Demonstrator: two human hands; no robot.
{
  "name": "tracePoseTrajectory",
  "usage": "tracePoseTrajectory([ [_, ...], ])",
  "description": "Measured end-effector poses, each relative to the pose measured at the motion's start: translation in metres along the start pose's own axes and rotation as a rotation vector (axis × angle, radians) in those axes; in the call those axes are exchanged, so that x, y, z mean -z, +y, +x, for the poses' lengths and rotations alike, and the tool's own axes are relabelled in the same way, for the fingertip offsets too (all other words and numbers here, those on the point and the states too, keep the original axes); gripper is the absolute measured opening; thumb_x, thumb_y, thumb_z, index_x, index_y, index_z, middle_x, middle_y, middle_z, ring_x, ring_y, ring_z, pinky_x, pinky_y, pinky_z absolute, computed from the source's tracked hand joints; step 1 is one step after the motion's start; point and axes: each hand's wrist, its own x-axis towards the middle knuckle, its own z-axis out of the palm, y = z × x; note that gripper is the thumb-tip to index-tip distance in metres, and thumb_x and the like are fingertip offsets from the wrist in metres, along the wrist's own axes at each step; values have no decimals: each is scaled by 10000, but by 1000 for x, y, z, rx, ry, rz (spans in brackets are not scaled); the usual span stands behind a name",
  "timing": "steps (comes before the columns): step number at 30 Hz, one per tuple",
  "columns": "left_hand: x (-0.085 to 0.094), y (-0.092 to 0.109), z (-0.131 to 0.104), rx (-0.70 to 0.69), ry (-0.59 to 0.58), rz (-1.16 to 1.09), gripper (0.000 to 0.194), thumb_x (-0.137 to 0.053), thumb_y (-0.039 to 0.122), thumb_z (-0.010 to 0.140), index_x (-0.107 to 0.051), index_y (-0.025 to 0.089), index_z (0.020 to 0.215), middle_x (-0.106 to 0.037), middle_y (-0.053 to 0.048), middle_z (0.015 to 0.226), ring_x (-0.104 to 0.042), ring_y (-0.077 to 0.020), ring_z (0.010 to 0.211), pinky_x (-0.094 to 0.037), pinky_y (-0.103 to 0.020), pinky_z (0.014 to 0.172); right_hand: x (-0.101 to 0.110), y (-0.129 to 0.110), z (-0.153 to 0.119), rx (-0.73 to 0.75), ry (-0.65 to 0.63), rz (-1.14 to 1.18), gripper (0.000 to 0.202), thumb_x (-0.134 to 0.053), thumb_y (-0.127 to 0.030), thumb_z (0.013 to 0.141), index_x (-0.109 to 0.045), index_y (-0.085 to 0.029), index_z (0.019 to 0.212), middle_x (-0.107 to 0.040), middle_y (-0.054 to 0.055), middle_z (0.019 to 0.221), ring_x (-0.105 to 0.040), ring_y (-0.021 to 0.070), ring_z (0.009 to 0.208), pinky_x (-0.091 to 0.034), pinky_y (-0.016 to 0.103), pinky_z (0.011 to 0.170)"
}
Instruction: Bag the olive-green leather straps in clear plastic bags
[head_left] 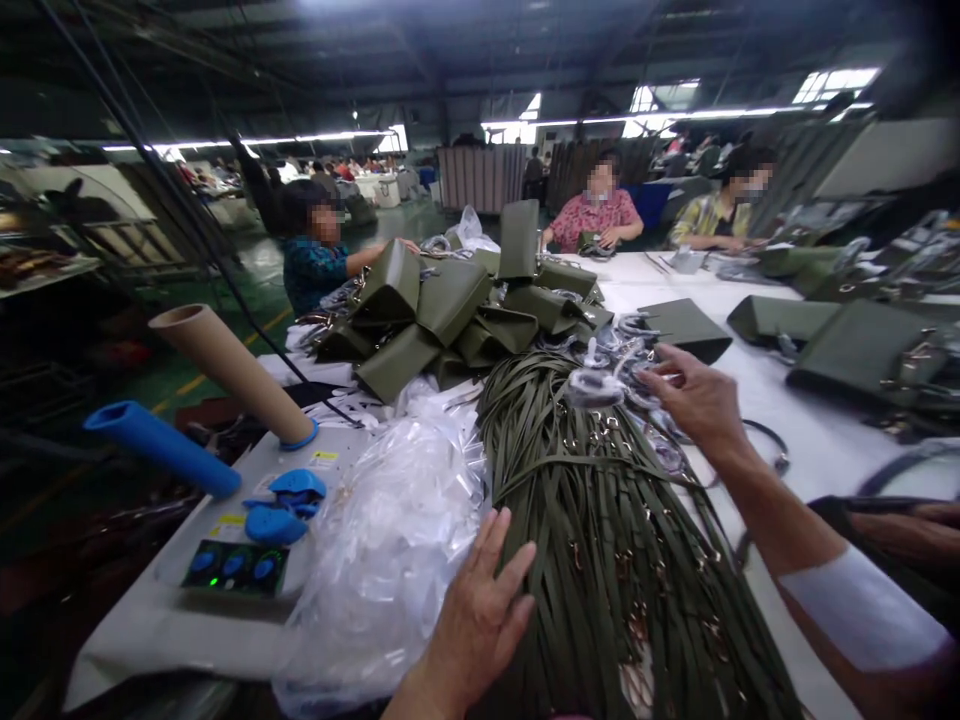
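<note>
My left hand (pixel 484 605) is open, its fingers spread at the border between a heap of clear plastic bags (pixel 405 530) and a thick bundle of dark green straps (pixel 577 520) with metal clasps. Whether it presses on them is unclear. Farther out, my right hand (pixel 697 400) has its thumb and fingers bent together at a plastic-wrapped handle (pixel 600 388), which appears pinched at its right end. Other wrapped handles lie close by, beside a green handbag (pixel 686 328) lying on the white table.
Green handbags (pixel 454 300) are piled at the back left. A grey machine with blue knobs (pixel 234 568), a cardboard tube (pixel 232 372) and a blue tube (pixel 161 445) stands left. More bags (pixel 870 350) lie right. Several people sit around the table; another person's hand (pixel 907 530) is at far right.
</note>
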Motion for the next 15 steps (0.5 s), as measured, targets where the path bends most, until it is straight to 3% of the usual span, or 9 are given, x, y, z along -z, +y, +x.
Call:
tracePoseTrajectory([
  [2, -2, -5, -7, 39, 2, 18, 458, -475, 86, 796, -470, 178, 1245, -320, -155, 1427, -300, -276, 1324, -422, -478, 997, 2, 16, 2, 32, 101, -215, 360, -508, -411, 826, -605, -162, 1068, -629, 87, 947, -563, 185, 742, -426, 329, 710],
  [6, -10, -10, -21, 73, -116, 26, 352, -501, 120, 795, -568, 159, 1139, -508, -155, 1290, -473, -267, 1210, -485, -451, 941, -50, 53, -38, 87, -130, -378, 281, -596, -253, 772, -621, -188, 1044, -633, 76, 991, -595, 187, 807, -438, 292, 712],
  [10, -13, -11, -27, 92, -185, -1, 348, -534, 135, 781, -585, 164, 1124, -556, -142, 1243, -512, -259, 1172, -493, -439, 932, -95, 81, -65, 51, -225, -370, 214, -593, -154, 772, -603, -128, 984, -617, 75, 984, -590, 148, 756, -460, 282, 665],
  [13, -8, -11, -26, 111, -135, -8, 356, -530, 157, 793, -568, 183, 1146, -554, -130, 1248, -516, -242, 1170, -491, -420, 940, -98, 79, -62, 76, -221, -314, 108, -512, -137, 827, -594, -105, 890, -617, 71, 882, -586, 155, 743, -471, 322, 693],
  [15, -3, -10, -20, 150, -43, -8, 402, -515, 176, 813, -508, 198, 1214, -527, -127, 1277, -498, -229, 1188, -480, -414, 953, -93, 62, -61, 137, -196, -251, 159, -448, -122, 845, -594, -125, 908, -612, 109, 944, -593, 183, 798, -465, 343, 733],
])
